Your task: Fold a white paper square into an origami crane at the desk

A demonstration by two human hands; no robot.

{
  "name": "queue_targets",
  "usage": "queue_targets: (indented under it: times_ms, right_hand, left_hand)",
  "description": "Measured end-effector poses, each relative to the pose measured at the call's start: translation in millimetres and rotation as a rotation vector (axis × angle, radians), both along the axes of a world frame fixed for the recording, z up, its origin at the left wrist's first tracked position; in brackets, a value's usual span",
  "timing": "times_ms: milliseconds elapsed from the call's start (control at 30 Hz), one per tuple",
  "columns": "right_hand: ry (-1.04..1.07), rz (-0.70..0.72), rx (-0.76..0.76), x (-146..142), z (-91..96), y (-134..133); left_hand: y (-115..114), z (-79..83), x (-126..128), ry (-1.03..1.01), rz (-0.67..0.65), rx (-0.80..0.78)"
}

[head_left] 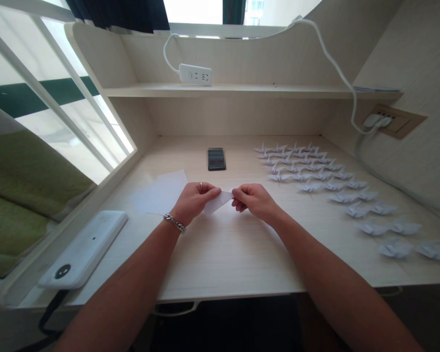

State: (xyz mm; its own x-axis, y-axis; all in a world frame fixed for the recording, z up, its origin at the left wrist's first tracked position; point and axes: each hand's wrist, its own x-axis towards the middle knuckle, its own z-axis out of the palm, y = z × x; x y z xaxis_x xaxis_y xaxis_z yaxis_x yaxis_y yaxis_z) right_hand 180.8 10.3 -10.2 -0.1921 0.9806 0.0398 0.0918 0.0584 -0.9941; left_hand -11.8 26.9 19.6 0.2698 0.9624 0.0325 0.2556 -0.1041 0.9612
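Note:
Over the middle of the desk, a small folded piece of white paper [218, 201] is held between my two hands. My left hand [195, 199], with a ring and a chain bracelet, pinches its left side between thumb and fingers. At the right-hand tip, the thumb and fingers of my right hand [252, 197] close on a pointed corner. Flat white paper sheets [163, 190] lie just left of my left hand, partly covered by it. To the right stand several rows of folded white paper cranes [311, 168], stretching toward the front right edge.
A dark phone-like object [216, 159] lies behind my hands. At the left edge sits a white device [86, 249] with a black cable. On the shelf [242, 89] rests a white power strip [195, 74]; its white cord runs to a wall socket [396, 121] at right.

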Motion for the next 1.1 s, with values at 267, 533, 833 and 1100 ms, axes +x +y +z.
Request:
queue_targets:
  times_ms: [267,533,833,1100]
  right_hand:
    - [0.040,-0.071,0.035,-3.8,1.8,-0.7]
    - [0.174,-0.056,-0.026,-10.5,12.1,-8.4]
    - [0.311,-0.026,-0.100,-4.6,6.6,-3.6]
    - [0.458,0.165,-0.275,-2.7,10.6,-8.8]
  left_hand:
    - [1.2,-2.6,0.3,0.065,0.028,0.035]
    - [-0.3,-2.4,0.8,0.145,0.022,0.096]
    - [2.9,-4.4,-2.0,-0.215,-0.080,-0.111]
    - [-5.3,-1.7,1.4,-0.301,-0.217,0.060]
